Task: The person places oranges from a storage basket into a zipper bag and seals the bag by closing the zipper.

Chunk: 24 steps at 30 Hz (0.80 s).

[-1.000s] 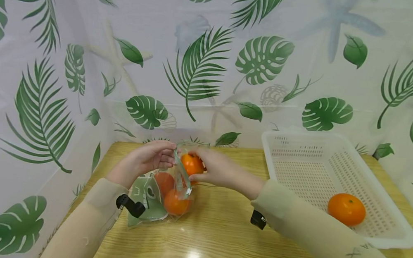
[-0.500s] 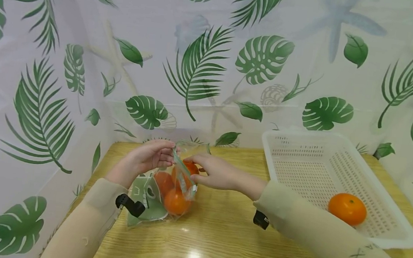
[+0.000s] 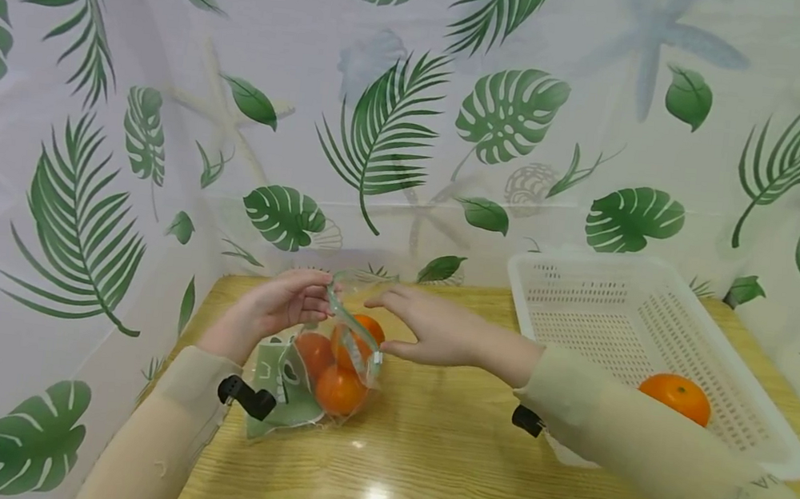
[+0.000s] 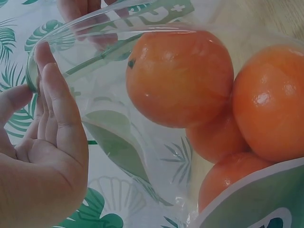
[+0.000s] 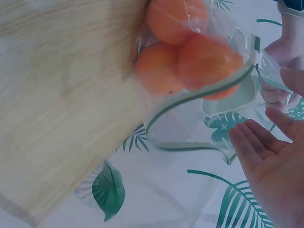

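Observation:
A clear zip bag (image 3: 301, 409) with a green print stands on the table, its zip edge open toward the right hand. Several oranges (image 3: 340, 391) are inside; the left wrist view shows another orange (image 4: 180, 78) high in the bag, near the mouth. My left hand (image 3: 286, 303) pinches the bag's rim between thumb and fingertips. My right hand (image 3: 436, 329), fingers extended and holding nothing, is at the right side of the bag's mouth. Whether it touches the plastic I cannot tell.
At the right a white perforated plastic basket (image 3: 521, 297) holds a single orange (image 3: 678, 397), partly behind the right sleeve. The wooden table (image 3: 423, 461) ends at a leaf-patterned cloth (image 3: 410, 146) at the back and left.
My right hand has put an orange into the bag, let go and drawn back to the right. My left hand still pinches the rim, shifted slightly left.

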Available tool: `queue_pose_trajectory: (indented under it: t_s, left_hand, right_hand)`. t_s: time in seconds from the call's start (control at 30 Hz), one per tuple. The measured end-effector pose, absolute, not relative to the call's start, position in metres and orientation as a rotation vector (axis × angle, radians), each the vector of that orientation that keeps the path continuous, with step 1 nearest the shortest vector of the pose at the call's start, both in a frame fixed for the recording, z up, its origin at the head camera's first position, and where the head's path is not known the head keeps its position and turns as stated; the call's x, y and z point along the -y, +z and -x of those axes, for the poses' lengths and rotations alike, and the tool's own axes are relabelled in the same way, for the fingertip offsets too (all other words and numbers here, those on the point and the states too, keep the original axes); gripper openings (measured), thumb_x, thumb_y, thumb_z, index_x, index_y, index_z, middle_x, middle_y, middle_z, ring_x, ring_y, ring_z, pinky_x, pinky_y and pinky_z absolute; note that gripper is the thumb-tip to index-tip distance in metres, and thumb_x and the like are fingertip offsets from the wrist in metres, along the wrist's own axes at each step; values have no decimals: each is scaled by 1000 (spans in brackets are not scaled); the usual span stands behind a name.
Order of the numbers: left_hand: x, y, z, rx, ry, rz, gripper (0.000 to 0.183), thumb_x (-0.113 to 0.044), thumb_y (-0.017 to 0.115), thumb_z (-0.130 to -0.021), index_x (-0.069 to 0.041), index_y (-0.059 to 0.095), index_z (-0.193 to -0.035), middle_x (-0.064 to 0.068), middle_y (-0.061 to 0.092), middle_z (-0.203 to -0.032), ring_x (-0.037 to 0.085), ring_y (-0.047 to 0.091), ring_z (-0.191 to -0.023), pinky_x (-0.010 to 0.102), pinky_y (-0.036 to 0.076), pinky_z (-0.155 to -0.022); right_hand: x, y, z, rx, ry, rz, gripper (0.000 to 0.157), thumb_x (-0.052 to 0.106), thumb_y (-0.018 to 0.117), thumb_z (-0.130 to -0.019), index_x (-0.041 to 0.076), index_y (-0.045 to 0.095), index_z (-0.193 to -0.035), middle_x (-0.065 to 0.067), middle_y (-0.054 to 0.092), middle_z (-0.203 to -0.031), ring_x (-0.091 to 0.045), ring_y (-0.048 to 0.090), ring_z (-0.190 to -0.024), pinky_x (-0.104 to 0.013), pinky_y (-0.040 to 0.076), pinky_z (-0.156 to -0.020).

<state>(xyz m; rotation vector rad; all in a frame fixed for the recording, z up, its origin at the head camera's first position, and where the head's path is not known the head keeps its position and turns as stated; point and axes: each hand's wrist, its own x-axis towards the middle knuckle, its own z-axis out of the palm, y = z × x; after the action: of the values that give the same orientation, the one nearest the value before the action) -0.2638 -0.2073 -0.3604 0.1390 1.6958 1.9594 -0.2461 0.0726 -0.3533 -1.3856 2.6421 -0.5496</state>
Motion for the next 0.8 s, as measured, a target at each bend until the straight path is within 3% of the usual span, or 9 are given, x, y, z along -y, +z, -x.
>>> queue_pose_trajectory:
  t_s: [0.5, 0.8]
  left_hand:
    - [210, -359, 263, -1666, 1982, -129, 49, -12, 36, -115, -15, 77, -89, -4, 77, -79, 7, 72, -68, 19, 63, -70]
    - [207, -358, 264, -1697, 1960, -138, 46, -13, 38, -115, -14, 77, -91, -4, 77, -81, 7, 73, -68, 19, 63, -71]
  right_hand:
    - [-116, -342, 242, -2752, -407, 1383, 61, 28, 73, -102, 9, 49, -155, -17, 57, -149, -34, 61, -135, -52, 53, -113]
    - [-140, -347, 244, -2807, -325, 1368, 61, 27, 73, -101, 6, 50, -153, -20, 56, -153, -38, 62, -136, -53, 55, -111]
